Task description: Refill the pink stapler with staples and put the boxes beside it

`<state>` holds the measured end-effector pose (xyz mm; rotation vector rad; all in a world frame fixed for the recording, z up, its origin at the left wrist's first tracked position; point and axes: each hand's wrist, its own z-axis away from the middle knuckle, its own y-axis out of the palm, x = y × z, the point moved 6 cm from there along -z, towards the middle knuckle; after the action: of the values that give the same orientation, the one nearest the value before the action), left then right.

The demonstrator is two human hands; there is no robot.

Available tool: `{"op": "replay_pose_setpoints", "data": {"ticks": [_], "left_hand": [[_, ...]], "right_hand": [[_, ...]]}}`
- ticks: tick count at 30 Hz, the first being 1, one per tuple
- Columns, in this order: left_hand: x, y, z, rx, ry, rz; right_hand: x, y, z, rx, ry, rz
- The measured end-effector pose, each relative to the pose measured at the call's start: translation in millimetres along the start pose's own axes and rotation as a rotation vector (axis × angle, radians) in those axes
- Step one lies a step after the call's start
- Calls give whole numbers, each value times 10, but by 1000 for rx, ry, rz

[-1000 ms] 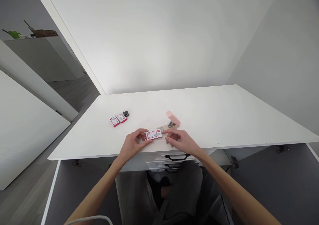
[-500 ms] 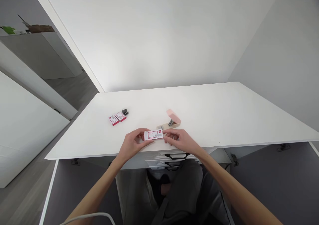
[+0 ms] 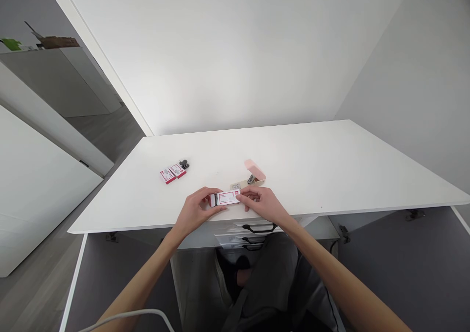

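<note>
Print on small box (image 3: 227,198) too small to read; its ends hidden by fingers; both forearms cut off at btm edge.

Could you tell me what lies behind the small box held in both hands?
Just behind the staple box, an opened pink stapler lies on the white table, with its metal inside showing. The right hand and the box cover its near end.
</note>
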<state>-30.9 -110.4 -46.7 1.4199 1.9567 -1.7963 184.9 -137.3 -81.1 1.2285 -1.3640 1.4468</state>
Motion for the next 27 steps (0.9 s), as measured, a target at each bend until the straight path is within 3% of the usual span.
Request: {"op": "replay_pose_setpoints", "data": {"ticks": [16,27], "left_hand": [[54,-1,27,-19,-97,0],[51,32,19,0,-61,32]], "right_hand": [[-40,-86,54,-162,-46,-1],[1,-88,103,-203,-201,-83]]}}
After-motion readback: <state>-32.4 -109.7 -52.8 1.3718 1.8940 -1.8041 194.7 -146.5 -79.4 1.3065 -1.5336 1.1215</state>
